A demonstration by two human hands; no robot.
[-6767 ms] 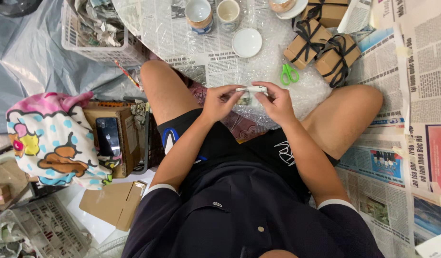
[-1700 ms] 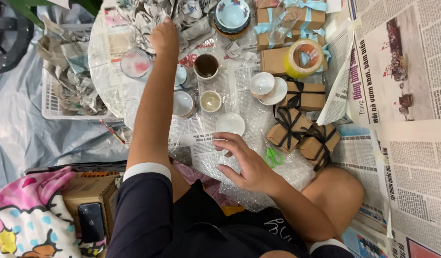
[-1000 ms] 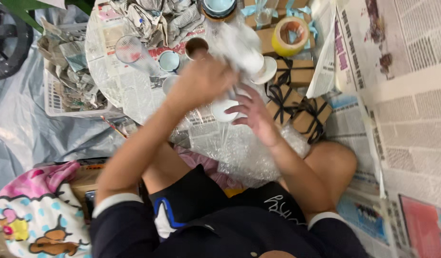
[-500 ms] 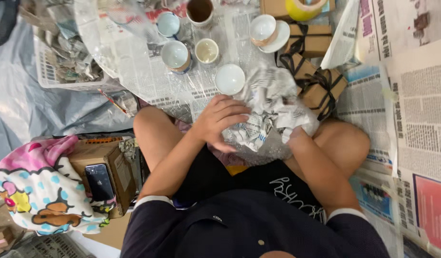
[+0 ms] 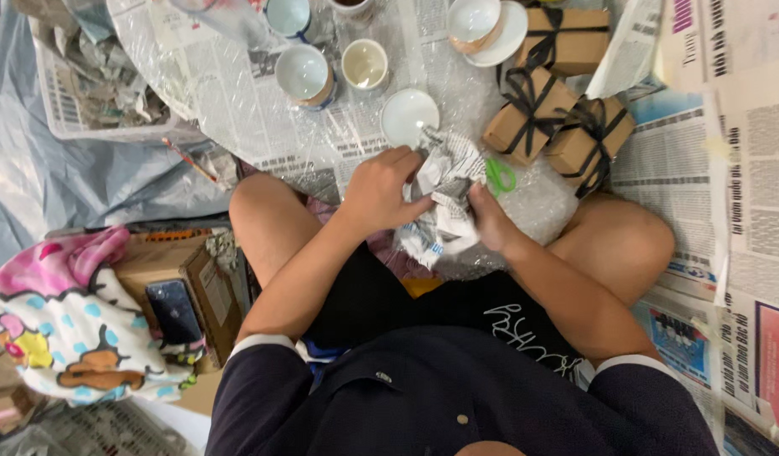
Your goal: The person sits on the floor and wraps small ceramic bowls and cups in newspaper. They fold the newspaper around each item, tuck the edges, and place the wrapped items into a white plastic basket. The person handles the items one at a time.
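I have both hands closed around a crumpled newspaper bundle (image 5: 444,198), held over my lap at the near edge of the bubble wrap sheet (image 5: 238,76). My left hand (image 5: 379,190) grips its left side with fingers curled into the paper; my right hand (image 5: 489,218) pinches the right side from below. Whatever sits inside the paper is hidden, so I cannot tell what it wraps. Green scissors (image 5: 499,176) lie just beside my right hand, mostly covered. A small white saucer (image 5: 409,116) sits just beyond the bundle. Three brown boxes (image 5: 562,110) tied with black ribbon cluster toward the sheet's far right corner. Cups (image 5: 303,73) stand along the far edge, some cut off by the frame. A dark phone (image 5: 172,310), perhaps on a cardboard box, lies at my left.
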